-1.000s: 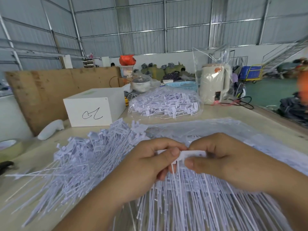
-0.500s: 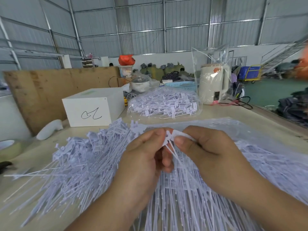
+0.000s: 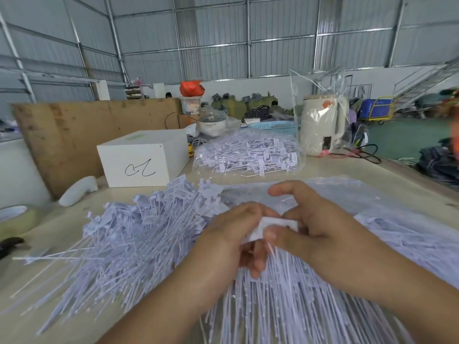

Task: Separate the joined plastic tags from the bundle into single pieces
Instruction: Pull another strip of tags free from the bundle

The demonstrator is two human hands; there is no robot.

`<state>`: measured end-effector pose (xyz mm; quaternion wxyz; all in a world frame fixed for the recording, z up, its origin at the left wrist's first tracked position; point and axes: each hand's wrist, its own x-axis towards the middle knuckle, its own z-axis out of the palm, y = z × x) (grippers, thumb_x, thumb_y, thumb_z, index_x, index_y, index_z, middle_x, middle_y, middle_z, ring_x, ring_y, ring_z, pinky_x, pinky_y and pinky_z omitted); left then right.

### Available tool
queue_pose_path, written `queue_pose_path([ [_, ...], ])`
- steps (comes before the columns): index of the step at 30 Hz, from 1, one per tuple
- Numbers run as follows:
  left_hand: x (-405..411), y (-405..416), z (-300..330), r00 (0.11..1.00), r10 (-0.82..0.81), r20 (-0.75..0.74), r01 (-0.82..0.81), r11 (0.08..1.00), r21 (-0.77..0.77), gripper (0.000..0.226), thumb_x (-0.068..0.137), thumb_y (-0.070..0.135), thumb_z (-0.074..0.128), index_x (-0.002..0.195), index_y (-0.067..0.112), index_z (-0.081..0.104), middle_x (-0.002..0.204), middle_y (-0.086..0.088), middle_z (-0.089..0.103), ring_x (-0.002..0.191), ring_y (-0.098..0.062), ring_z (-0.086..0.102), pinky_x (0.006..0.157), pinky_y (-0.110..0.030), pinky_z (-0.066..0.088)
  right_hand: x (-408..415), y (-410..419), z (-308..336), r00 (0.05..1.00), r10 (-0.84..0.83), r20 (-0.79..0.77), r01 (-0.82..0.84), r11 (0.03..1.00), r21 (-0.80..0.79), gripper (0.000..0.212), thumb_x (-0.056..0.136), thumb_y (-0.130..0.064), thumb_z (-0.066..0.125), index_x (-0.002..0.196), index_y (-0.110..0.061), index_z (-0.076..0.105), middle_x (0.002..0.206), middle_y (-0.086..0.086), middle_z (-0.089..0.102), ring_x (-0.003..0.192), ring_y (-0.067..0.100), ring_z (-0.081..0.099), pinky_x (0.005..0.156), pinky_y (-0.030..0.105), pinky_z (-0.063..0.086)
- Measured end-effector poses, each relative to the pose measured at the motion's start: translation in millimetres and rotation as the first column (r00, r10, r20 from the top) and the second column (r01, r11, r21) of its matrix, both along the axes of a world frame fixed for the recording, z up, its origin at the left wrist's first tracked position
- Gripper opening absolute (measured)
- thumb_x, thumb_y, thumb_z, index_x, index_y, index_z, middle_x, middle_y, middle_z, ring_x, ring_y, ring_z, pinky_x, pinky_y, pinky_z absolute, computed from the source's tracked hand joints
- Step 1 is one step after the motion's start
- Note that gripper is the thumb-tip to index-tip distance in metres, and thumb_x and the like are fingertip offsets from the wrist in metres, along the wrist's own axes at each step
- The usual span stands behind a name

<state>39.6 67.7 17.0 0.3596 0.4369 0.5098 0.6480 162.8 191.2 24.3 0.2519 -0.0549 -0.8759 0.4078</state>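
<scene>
Above the loose tag pile, joined tag strip pinched between left hand and right hand, both curled on it. Behind: clear bag holding more tags, white box.

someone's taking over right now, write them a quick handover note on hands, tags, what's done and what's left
Left hand: pinches the left end of a joined strip of tags.
Right hand: pinches the strip's right end, index finger raised.
The strip's stems hang over the bundle near the table's front edge.
Done: a big loose pile lies to the left; a filled clear bag sits behind, next to the white box.
Left: break this strip apart, then work through the bundle, which looks large.
</scene>
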Motion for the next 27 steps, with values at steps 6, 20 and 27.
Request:
queue_pose_path([
  [6, -2, -4, 2, 0.985, -0.018, -0.171, 0.01, 0.999, -0.045, 0.015, 0.081, 0.033, 0.06, 0.068, 0.026, 0.064, 0.058, 0.001, 0.051, 0.043, -0.013, 0.047, 0.045, -0.021, 0.039, -1, 0, -6, 0.993, 0.076, 0.095, -0.079, 0.996, 0.03, 0.036, 0.088, -0.046, 0.061, 0.12, -0.049, 0.045, 0.091, -0.001, 0.072, 0.055, 0.02, 0.053, 0.055, 0.034, 0.045],
  [20, -7, -2, 2, 0.949, 0.143, -0.283, -0.133, 0.99, 0.052, 0.021, 0.074, 0.046, 0.065, 0.09, 0.038, 0.075, 0.058, -0.003, 0.056, 0.042, -0.013, 0.046, 0.044, -0.02, 0.04, 8, 19, 12, 0.999, 0.014, 0.051, -0.013, 1.0, -0.004, 0.037, 0.09, -0.049, 0.059, 0.065, -0.022, 0.057, 0.052, -0.007, 0.034, 0.05, 0.013, 0.032, 0.049, 0.025, 0.027],
  [27, 7, 4, 2, 0.982, 0.172, 0.074, -0.183, 0.962, 0.204, 0.023, 0.077, 0.032, 0.06, 0.087, 0.02, 0.078, 0.052, -0.003, 0.05, 0.042, -0.013, 0.043, 0.044, -0.023, 0.039, -5, -9, 6, 0.963, -0.159, -0.22, 0.145, 0.986, -0.076, 0.037, 0.095, -0.038, 0.057, 0.068, -0.011, 0.056, 0.057, 0.016, 0.049, 0.054, 0.028, 0.043, 0.054, 0.037, 0.041],
])
